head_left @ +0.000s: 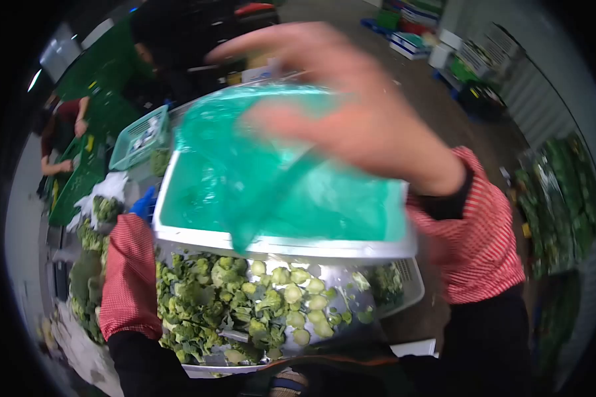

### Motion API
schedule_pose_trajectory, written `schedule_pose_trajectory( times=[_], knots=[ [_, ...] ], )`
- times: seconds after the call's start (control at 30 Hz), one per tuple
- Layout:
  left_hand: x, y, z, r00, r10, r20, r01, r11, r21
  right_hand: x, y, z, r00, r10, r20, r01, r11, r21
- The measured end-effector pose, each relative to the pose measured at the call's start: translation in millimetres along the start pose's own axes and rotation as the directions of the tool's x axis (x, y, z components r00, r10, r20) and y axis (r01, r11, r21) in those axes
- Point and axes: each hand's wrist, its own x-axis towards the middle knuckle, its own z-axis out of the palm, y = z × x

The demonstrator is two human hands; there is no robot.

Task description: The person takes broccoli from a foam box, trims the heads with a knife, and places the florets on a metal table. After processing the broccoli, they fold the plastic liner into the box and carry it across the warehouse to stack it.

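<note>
A white box lined with thin green plastic film is tilted toward me over the work surface. Above it is my bare right hand, blurred by motion, its thumb and fingers stretched apart with nothing visible between them. A fold of the green film hangs over the box's near rim. My left hand, in a blue glove, is at the box's left side; its fingers are mostly hidden. Broccoli florets and pale cut stem pieces cover the metal surface below.
Whole broccoli heads lie at the left. A light green basket stands behind them, near a person in dark red sleeves. Another person in black is behind the box. Bagged greens are stacked at the right.
</note>
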Motion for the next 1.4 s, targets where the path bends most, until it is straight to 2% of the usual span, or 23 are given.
schedule_pose_trajectory(
  times=[0.03, 0.07, 0.1, 0.13, 0.17, 0.2, 0.23, 0.33, 0.37, 0.43, 0.57, 0.63, 0.67, 0.73, 0.77, 0.83, 0.93, 0.97, 1.03, 1.13, 1.3, 1.37, 1.4],
  knots=[
    [-7.2, -10.6, 1.3, 0.995, -0.029, 0.093, 0.029, 1.0, -0.001, -2.0, 18.1, -23.6, 0.996, 0.05, -0.067, -0.058, 0.991, -0.121],
    [-16.3, -16.9, 6.4, 0.99, -0.046, 0.13, 0.041, 0.998, 0.037, -15.4, 21.2, -36.2, 0.846, 0.488, -0.213, -0.477, 0.873, 0.108],
    [-24.4, -19.8, 11.7, 0.992, -0.057, 0.114, 0.043, 0.991, 0.129, -45.8, 59.1, -49.6, 0.82, 0.462, -0.338, -0.474, 0.879, 0.053],
    [-44.2, -9.0, 29.3, 0.998, -0.059, -0.032, 0.067, 0.9, 0.431, -85.9, 86.4, -64.6, 0.79, 0.496, -0.361, -0.552, 0.831, -0.065],
    [-63.9, 1.7, 47.1, 0.982, -0.06, -0.177, 0.165, 0.72, 0.674, -136.0, 114.4, -72.3, 0.849, 0.397, -0.35, -0.501, 0.814, -0.293],
    [-47.4, -8.8, 30.0, 0.996, 0.085, -0.009, -0.054, 0.711, 0.701, -162.1, 91.7, -71.9, 0.749, 0.616, -0.245, -0.661, 0.665, -0.347],
    [-12.1, -28.1, 7.1, 0.962, 0.221, 0.161, -0.269, 0.66, 0.701, -185.9, 79.1, -70.5, 0.543, 0.829, -0.132, -0.797, 0.459, -0.393],
    [20.3, -8.5, 33.4, 0.961, 0.269, 0.068, -0.133, 0.23, 0.964, -236.2, 66.5, -47.7, 0.328, 0.944, 0.028, -0.866, 0.312, -0.392],
    [28.1, -4.9, 42.7, 0.961, 0.275, 0.014, -0.058, 0.153, 0.987, -249.7, 71.7, -39.1, 0.45, 0.891, 0.061, -0.857, 0.45, -0.252],
    [28.6, 5.9, 63.6, 0.948, 0.263, -0.18, 0.148, 0.135, 0.98, -224.0, 52.6, -25.7, 0.404, 0.911, 0.083, -0.876, 0.412, -0.251],
    [51.3, -0.4, 39.6, 0.927, 0.31, -0.211, 0.175, 0.14, 0.975, -242.2, 68.8, -23.9, 0.433, 0.901, 0.01, -0.861, 0.417, -0.291],
    [35.1, 6.1, 50.3, 0.931, 0.275, -0.239, 0.212, 0.126, 0.969, -250.4, 78.0, -26.4, 0.567, 0.824, 0.001, -0.781, 0.537, -0.318],
    [45.5, -2.0, 38.3, 0.934, 0.297, -0.2, 0.164, 0.142, 0.976, -246.1, 84.4, -31.3, 0.482, 0.876, -0.014, -0.823, 0.447, -0.351],
    [65.6, -21.7, 9.6, 0.931, 0.29, -0.221, 0.155, 0.232, 0.96, -244.5, 115.9, -49.2, 0.555, 0.832, -0.009, -0.791, 0.525, -0.316],
    [57.5, -29.3, 10.6, 0.956, 0.261, -0.136, 0.077, 0.224, 0.972, -242.4, 136.2, -62.4, 0.496, 0.868, 0.023, -0.815, 0.475, -0.331],
    [-8.0, -40.0, 68.1, 0.957, 0.222, -0.186, 0.124, 0.264, 0.956, -242.2, 183.2, -80.9, 0.443, 0.896, 0.0, -0.827, 0.409, -0.386],
    [-3.0, -63.3, 54.4, 0.976, 0.206, -0.076, -0.053, 0.555, 0.83, -227.8, 228.5, -81.7, 0.279, 0.952, 0.127, -0.849, 0.306, -0.43],
    [-8.1, -51.7, 71.0, 0.979, 0.105, -0.172, 0.067, 0.637, 0.768, -220.9, 225.4, -87.3, 0.203, 0.956, 0.212, -0.846, 0.28, -0.453],
    [29.6, -43.1, 61.4, 0.959, 0.122, -0.255, 0.111, 0.666, 0.737, -229.7, 222.4, -83.6, 0.234, 0.967, 0.105, -0.842, 0.256, -0.476],
    [87.6, -36.6, 10.8, 0.978, 0.168, -0.121, -0.024, 0.672, 0.74, -238.2, 205.8, -86.6, 0.26, 0.965, 0.028, -0.848, 0.242, -0.471],
    [48.8, 31.5, 95.8, 0.907, 0.416, -0.071, 0.024, 0.118, 0.993, -294.8, 198.3, -96.0, 0.271, 0.962, -0.046, -0.924, 0.246, -0.292],
    [38.3, 55.6, 143.4, 0.914, 0.398, 0.076, -0.254, 0.417, 0.873, -342.2, 201.3, -103.9, 0.259, 0.965, -0.041, -0.966, 0.258, -0.006],
    [34.7, 63.3, 165.1, 0.905, 0.412, 0.107, -0.28, 0.388, 0.878, -362.9, 197.2, -106.0, 0.223, 0.972, -0.081, -0.97, 0.229, 0.083]
  ],
)
